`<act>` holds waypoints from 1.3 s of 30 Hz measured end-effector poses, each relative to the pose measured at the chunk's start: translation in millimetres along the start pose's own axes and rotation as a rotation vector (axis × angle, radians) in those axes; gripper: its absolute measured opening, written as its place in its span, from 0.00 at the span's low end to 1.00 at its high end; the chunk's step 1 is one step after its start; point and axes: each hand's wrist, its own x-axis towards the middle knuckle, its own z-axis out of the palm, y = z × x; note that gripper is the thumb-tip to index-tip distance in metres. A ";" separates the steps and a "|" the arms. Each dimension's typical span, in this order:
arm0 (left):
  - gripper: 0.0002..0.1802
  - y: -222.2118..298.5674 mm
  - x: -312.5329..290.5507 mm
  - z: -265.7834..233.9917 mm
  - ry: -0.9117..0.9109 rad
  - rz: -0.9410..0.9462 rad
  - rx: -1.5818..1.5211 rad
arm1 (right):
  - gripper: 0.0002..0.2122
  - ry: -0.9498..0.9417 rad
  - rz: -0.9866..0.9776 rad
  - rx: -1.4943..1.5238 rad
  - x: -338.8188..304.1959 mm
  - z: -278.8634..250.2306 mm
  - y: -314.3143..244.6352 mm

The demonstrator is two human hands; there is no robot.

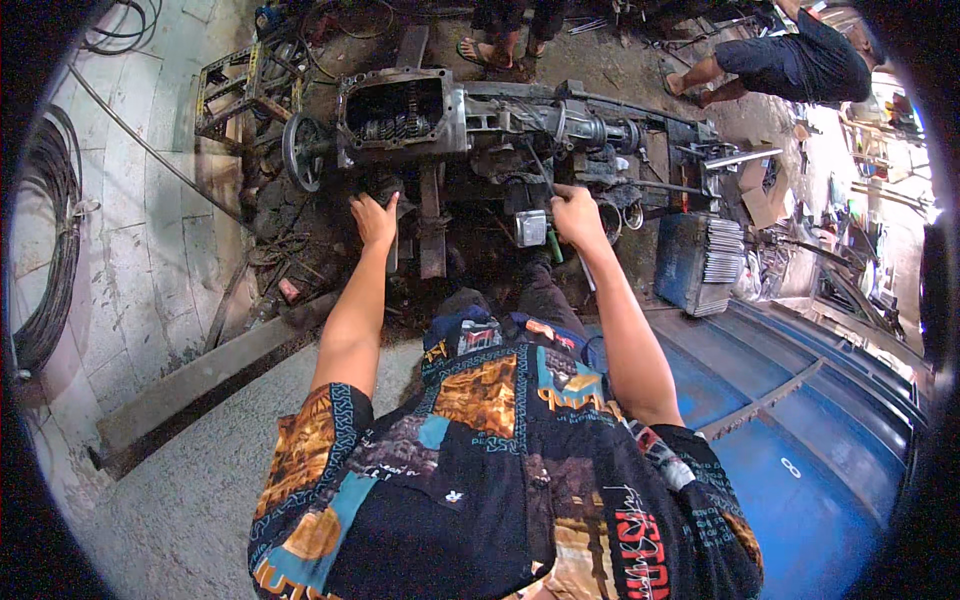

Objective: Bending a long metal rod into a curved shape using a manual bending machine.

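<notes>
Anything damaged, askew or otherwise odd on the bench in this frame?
The gearbox lies on its side with its cover off, gears exposed. The left hand rests on the grimy frame below it; the right hand grips a thin rod. No spill can be made out.

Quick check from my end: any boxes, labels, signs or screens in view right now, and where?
Cardboard box: brown, open flaps, on the ground right of the gearbox.
Blue crate: rectangular, holding grey rods, right of the right hand.
White mark: small, on the blue panel, lower right.
No screens or signs.
</notes>
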 end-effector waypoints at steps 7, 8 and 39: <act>0.43 -17.3 0.5 14.3 0.081 0.061 -0.053 | 0.10 -0.245 0.287 0.493 24.4 -14.8 -21.7; 0.39 -9.0 -9.8 9.4 0.143 0.082 -0.120 | 0.10 -0.260 0.320 0.530 33.9 -16.4 -19.9; 0.33 47.9 -72.7 -14.2 0.304 0.164 0.103 | 0.17 -0.377 0.518 0.855 32.0 -24.2 -6.0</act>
